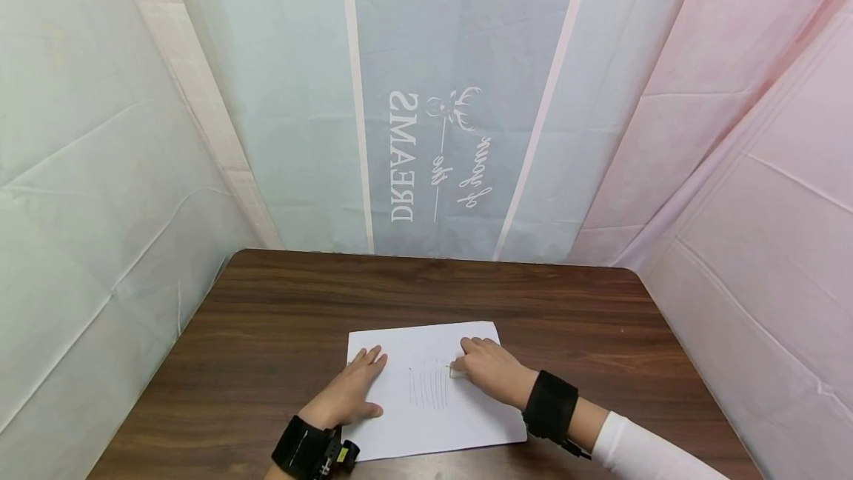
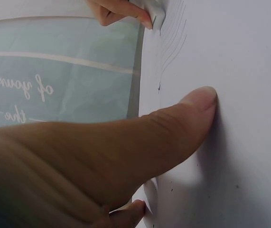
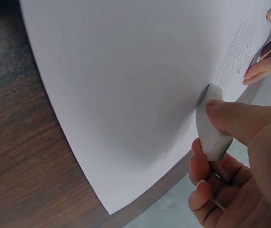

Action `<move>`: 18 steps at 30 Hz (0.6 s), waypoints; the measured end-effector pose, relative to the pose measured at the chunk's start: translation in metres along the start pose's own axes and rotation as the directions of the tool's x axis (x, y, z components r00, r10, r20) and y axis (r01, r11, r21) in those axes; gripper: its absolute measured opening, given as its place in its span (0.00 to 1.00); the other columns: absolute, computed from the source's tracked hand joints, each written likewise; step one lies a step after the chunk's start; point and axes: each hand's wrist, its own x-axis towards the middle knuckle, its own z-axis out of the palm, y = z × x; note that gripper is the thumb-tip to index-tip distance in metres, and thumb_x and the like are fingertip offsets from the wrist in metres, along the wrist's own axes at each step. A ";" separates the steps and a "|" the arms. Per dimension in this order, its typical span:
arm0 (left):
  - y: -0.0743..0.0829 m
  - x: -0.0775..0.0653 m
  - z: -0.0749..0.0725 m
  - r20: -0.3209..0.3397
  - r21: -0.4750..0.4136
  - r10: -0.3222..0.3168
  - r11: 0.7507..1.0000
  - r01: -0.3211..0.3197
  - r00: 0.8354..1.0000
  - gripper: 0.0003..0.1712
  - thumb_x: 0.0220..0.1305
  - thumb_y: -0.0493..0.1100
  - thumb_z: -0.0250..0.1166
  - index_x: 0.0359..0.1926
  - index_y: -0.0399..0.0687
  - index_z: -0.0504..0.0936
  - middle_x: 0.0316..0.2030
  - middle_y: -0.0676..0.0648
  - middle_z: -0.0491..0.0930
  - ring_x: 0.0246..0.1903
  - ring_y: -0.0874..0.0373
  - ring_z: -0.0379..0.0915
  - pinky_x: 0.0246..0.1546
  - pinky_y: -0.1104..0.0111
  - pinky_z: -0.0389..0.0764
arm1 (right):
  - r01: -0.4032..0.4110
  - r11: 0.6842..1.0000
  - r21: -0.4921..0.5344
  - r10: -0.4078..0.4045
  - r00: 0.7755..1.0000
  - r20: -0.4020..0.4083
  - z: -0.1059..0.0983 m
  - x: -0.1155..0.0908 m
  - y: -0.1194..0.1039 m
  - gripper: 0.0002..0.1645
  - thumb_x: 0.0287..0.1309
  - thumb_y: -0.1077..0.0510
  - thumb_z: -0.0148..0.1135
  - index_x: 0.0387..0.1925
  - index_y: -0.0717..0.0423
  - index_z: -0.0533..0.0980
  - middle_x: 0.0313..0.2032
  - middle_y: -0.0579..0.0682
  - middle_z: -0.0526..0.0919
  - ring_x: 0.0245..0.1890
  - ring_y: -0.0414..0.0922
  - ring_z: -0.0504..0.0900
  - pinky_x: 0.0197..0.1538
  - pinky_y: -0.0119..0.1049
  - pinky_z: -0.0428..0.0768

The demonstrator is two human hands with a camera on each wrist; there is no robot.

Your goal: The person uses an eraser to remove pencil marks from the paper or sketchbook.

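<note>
A white sheet of paper (image 1: 400,435) lies on the brown table, with several thin parallel pencil lines (image 1: 428,390) drawn near its middle. My left hand (image 1: 349,391) rests on the sheet's left side, fingers spread and thumb (image 2: 187,118) out straight. At the right end of the lines, my right hand (image 1: 496,370) pinches a white eraser (image 3: 213,123) between thumb and fingers. In the right wrist view one tip of the eraser meets the paper right beside the lines. Small dark specks dot the sheet in the left wrist view.
The wood-grain table (image 1: 266,332) reaches back to a printed cloth (image 1: 466,35) hanging behind it. Pale cloth walls (image 1: 87,169) stand at the left and right. A black band (image 1: 550,406) wraps each wrist.
</note>
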 end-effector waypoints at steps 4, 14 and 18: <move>0.000 0.001 0.000 0.002 0.002 -0.002 1.000 0.002 1.000 0.50 0.48 0.41 0.80 0.71 0.36 0.69 0.77 0.35 0.58 0.77 0.33 0.49 0.74 0.38 0.56 | -0.011 1.000 0.019 0.011 1.000 0.011 0.000 0.000 0.001 0.11 0.60 0.57 0.70 0.44 0.44 0.88 0.32 0.44 0.79 0.30 0.37 0.69 0.38 0.35 0.80; 0.000 0.001 -0.001 0.004 0.002 0.000 1.000 0.000 1.000 0.50 0.48 0.41 0.80 0.71 0.35 0.69 0.77 0.35 0.58 0.77 0.33 0.49 0.74 0.39 0.57 | -0.034 0.998 0.044 0.032 0.999 0.023 0.001 -0.001 0.002 0.11 0.60 0.57 0.70 0.44 0.44 0.89 0.32 0.44 0.79 0.29 0.37 0.67 0.36 0.33 0.77; 0.000 0.002 -0.001 0.006 0.008 -0.005 1.000 0.005 1.000 0.50 0.48 0.41 0.80 0.71 0.35 0.68 0.77 0.35 0.58 0.77 0.33 0.49 0.75 0.39 0.57 | -0.032 0.999 0.040 0.031 0.999 0.020 0.001 -0.002 0.002 0.11 0.59 0.57 0.71 0.43 0.44 0.89 0.32 0.45 0.79 0.29 0.37 0.67 0.35 0.32 0.76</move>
